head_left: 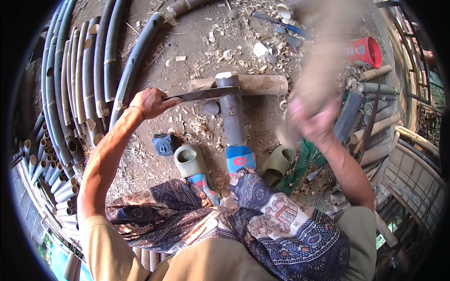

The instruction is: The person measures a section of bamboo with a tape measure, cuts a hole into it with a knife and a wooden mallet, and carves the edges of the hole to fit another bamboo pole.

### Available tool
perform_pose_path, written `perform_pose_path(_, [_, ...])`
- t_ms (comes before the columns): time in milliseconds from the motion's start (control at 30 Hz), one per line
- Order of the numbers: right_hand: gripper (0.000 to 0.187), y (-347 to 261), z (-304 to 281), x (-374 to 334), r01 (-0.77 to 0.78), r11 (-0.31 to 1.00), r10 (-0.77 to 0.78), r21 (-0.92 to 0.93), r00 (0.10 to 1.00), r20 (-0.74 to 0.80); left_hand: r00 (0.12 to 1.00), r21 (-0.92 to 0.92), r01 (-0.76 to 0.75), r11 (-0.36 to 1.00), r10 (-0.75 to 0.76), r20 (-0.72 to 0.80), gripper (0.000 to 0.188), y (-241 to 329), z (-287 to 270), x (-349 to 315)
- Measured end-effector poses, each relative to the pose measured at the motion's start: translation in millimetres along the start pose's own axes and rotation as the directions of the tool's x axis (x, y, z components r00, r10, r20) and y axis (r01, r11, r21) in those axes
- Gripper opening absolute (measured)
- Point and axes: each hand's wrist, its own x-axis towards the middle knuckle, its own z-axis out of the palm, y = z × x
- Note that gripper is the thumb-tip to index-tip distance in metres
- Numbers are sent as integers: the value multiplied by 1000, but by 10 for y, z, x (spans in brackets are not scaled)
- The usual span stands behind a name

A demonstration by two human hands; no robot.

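My left hand (152, 103) is closed round the handle of a machete (197, 95). Its dark blade lies across a grey-green bamboo pole (232, 117), close to the pole's far end. That end rests on a pale wooden log (267, 86) lying crosswise on the ground. My foot in a blue sock (241, 159) presses against the pole's near end. Raised at the right, my right hand (315, 119) grips a light-brown club (328, 58). Both the hand and the club are smeared by motion, and the club's far end runs out at the top.
Long bamboo poles (110, 56) lie at the left, above stacked cut tubes (51, 171). Green clogs (191, 161) and a small blue box (163, 144) are near my feet. A red bucket (370, 52) lies at the right by more bamboo (349, 112). Wood chips litter the dirt floor.
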Motion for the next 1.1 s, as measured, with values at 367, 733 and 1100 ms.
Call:
perform_pose_path(367, [85, -33, 13, -110, -268, 812, 559, -518, 609, 562, 998, 21, -7, 1000, 5, 60, 72, -77, 11, 51])
perform_pose_path(733, [68, -296, -515, -8, -550, 794, 533, 258, 835, 137, 975, 152, -85, 985, 114, -191, 71, -61, -275, -5])
perform_pose_path(1100, [75, -59, -401, -354, -534, 829, 516, 163, 845, 141, 922, -50, -115, 992, 88, -377, 30, 170, 1112, -843])
